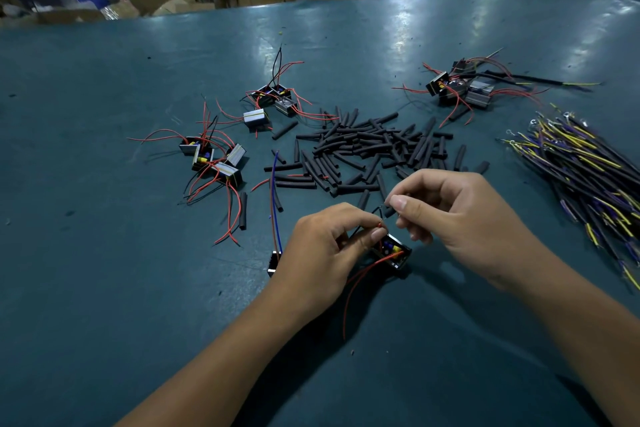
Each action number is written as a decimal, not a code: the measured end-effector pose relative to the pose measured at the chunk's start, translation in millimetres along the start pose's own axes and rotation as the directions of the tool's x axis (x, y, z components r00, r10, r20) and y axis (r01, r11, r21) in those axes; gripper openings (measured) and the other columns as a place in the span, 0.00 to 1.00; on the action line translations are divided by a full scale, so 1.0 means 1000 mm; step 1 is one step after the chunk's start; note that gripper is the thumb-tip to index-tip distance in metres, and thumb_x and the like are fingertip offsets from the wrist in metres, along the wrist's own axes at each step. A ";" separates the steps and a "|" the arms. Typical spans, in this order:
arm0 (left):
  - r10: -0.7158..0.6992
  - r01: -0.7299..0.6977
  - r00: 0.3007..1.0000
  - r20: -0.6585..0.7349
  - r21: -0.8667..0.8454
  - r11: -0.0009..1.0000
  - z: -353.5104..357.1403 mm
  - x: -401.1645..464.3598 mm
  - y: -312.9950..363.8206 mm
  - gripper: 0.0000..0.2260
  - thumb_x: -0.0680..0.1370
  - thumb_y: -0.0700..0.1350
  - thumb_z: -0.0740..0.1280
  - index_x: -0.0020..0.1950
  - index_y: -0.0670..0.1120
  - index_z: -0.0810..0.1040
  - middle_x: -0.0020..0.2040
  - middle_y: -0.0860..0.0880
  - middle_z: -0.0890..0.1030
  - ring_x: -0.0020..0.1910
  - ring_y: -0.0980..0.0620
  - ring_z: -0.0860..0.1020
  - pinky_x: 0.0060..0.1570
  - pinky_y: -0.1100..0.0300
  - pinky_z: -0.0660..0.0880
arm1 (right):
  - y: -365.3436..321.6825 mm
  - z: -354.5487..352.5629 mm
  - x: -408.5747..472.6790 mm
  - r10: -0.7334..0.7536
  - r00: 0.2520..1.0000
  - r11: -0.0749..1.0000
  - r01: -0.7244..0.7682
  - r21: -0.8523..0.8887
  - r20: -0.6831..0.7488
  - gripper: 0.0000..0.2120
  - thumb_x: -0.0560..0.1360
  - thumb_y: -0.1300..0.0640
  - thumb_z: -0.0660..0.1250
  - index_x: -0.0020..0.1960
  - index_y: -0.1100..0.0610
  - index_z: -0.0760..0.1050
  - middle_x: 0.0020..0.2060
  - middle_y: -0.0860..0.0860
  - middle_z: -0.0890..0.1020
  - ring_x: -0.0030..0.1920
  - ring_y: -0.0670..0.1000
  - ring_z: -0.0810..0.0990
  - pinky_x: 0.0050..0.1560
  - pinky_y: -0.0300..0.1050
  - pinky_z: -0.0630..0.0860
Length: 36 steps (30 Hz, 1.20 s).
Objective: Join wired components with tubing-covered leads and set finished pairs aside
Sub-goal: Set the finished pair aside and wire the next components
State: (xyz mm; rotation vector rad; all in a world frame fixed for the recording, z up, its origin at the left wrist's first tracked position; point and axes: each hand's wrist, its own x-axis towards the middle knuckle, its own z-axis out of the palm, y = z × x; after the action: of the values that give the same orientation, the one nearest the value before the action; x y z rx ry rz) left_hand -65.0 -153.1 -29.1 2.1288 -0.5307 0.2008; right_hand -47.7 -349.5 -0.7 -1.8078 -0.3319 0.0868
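Observation:
My left hand point(322, 253) pinches the red lead end of a small black box component point(393, 253) that lies on the table just under it. My right hand point(446, 208) pinches a thin black wire point(377, 209) right beside that red lead, fingertips nearly touching. A second black component point(273, 263) peeks out left of my left hand, with a blue and a red wire point(275, 191) running away from it. A heap of short black tubing pieces point(363, 152) lies just beyond my hands.
Groups of wired components sit at the left point(214, 156), the middle back point(270, 100) and the back right point(457, 87). A bundle of yellow-and-dark leads point(581, 170) lies at the right edge. The teal table's point(104, 288) far edge borders cardboard boxes and stools.

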 end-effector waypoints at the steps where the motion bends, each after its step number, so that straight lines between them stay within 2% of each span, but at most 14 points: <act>1: 0.001 -0.001 1.000 0.002 -0.001 1.000 0.000 0.000 0.000 0.04 0.78 0.44 0.71 0.50 0.47 0.85 0.44 0.56 0.82 0.43 0.58 0.78 0.41 0.71 0.68 | 0.000 0.000 0.000 -0.003 1.000 1.000 0.003 -0.005 0.004 0.04 0.78 0.60 0.70 0.45 0.55 0.82 0.33 0.53 0.83 0.31 0.47 0.79 0.31 0.39 0.75; 7: 0.007 -0.007 1.000 -0.003 -0.009 1.000 0.000 0.001 0.000 0.03 0.78 0.44 0.71 0.49 0.47 0.84 0.44 0.57 0.81 0.44 0.58 0.78 0.41 0.71 0.68 | -0.001 0.000 0.000 -0.008 1.000 1.000 0.008 -0.009 -0.003 0.05 0.78 0.60 0.70 0.44 0.55 0.82 0.33 0.53 0.83 0.30 0.46 0.78 0.30 0.39 0.74; 16: 0.014 -0.015 1.000 -0.014 -0.027 1.000 0.002 0.000 -0.004 0.03 0.78 0.44 0.71 0.49 0.48 0.84 0.43 0.58 0.80 0.43 0.58 0.78 0.41 0.71 0.68 | 0.002 0.005 0.000 0.077 0.997 0.994 -0.076 0.076 -0.013 0.04 0.78 0.65 0.68 0.45 0.64 0.79 0.32 0.56 0.84 0.28 0.49 0.80 0.26 0.37 0.73; 23: 0.037 -0.038 0.999 -0.029 -0.019 0.999 0.003 0.000 -0.004 0.02 0.77 0.45 0.72 0.47 0.47 0.84 0.41 0.59 0.79 0.40 0.59 0.77 0.40 0.68 0.70 | 0.000 0.006 -0.001 0.041 0.998 0.995 -0.045 0.091 0.042 0.03 0.78 0.64 0.68 0.46 0.63 0.79 0.31 0.54 0.84 0.30 0.49 0.80 0.29 0.37 0.75; 28: 0.023 -0.024 0.999 -0.029 -0.012 1.000 0.004 0.000 -0.005 0.04 0.76 0.47 0.72 0.48 0.48 0.85 0.42 0.57 0.81 0.40 0.55 0.79 0.38 0.64 0.73 | -0.001 0.004 -0.002 0.010 0.998 0.996 -0.015 0.087 0.061 0.01 0.77 0.64 0.70 0.46 0.62 0.80 0.32 0.53 0.83 0.31 0.49 0.79 0.31 0.38 0.74; 32: -0.012 0.010 0.999 -0.041 -0.032 0.999 0.001 0.000 -0.008 0.04 0.73 0.48 0.75 0.46 0.51 0.86 0.38 0.61 0.80 0.34 0.60 0.75 0.36 0.71 0.67 | 0.000 0.005 -0.002 -0.007 0.996 0.999 0.004 0.033 0.092 0.03 0.76 0.65 0.71 0.44 0.59 0.81 0.31 0.50 0.83 0.31 0.46 0.77 0.32 0.36 0.73; 36: -0.033 0.032 0.999 -0.031 -0.039 0.999 0.001 -0.001 -0.010 0.04 0.73 0.46 0.76 0.46 0.53 0.85 0.37 0.63 0.78 0.31 0.60 0.73 0.34 0.72 0.65 | -0.001 0.004 -0.003 -0.018 0.993 1.000 0.018 0.002 0.118 0.04 0.74 0.66 0.72 0.45 0.59 0.82 0.35 0.53 0.85 0.35 0.49 0.82 0.37 0.38 0.77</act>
State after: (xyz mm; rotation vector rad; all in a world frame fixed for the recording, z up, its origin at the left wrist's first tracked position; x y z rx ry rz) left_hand -62.0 -148.4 -37.1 2.0923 -0.4779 0.2040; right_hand -51.2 -346.6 -1.1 -1.8021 -0.4319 0.1823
